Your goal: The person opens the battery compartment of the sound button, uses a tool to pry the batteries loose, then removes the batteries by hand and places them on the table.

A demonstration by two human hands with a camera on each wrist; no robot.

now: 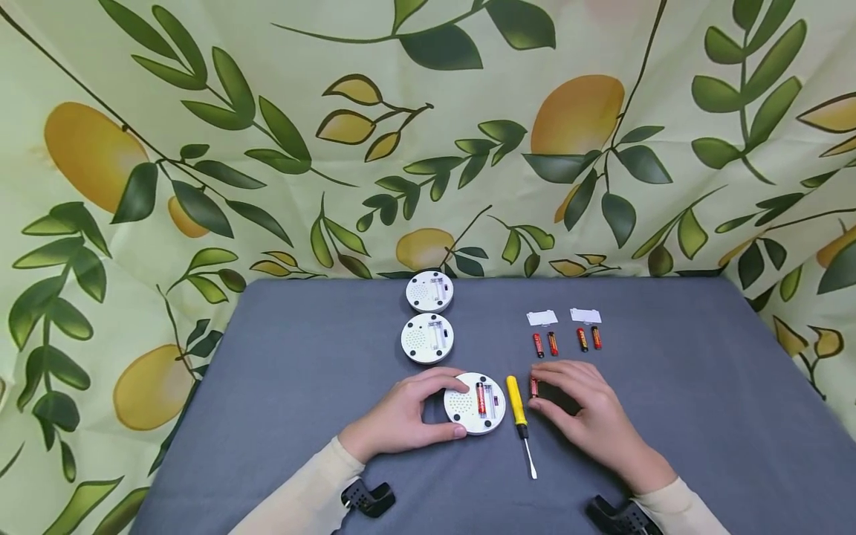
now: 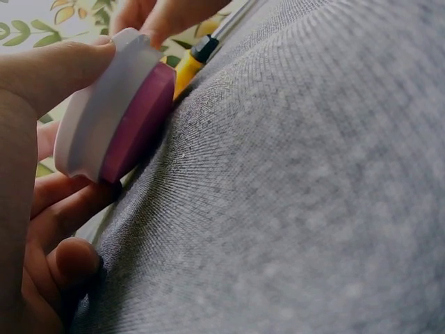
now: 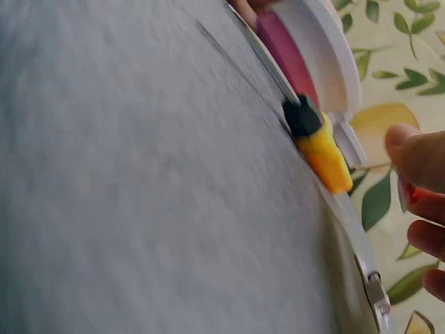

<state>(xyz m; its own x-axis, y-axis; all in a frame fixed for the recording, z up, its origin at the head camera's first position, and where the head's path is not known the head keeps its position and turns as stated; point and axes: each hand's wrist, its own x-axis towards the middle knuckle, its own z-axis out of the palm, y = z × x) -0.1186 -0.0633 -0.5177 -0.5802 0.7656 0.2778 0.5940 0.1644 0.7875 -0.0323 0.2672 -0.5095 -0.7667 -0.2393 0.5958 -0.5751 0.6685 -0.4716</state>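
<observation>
My left hand (image 1: 404, 416) grips the left side of a round white device (image 1: 460, 403), thumb at its near edge and fingers at its far edge. Its battery compartment faces up, with one red battery (image 1: 480, 399) in it and a bare slot beside that. Seen from the left wrist, the same device (image 2: 115, 104) has a purple underside. To the right, my right hand (image 1: 595, 416) pinches another red battery (image 1: 533, 387) between thumb and fingers, apart from the device. A screwdriver (image 1: 515, 401) with a yellow handle lies between the device and this hand, its blade towards me.
Two similar white devices (image 1: 427, 338) sit further back, left of centre, compartments up. At the back right lie two white battery covers (image 1: 542, 319), with several red batteries (image 1: 552, 343) in front of them. A leaf-patterned cloth (image 1: 428, 186) hangs behind the grey table (image 1: 321, 334).
</observation>
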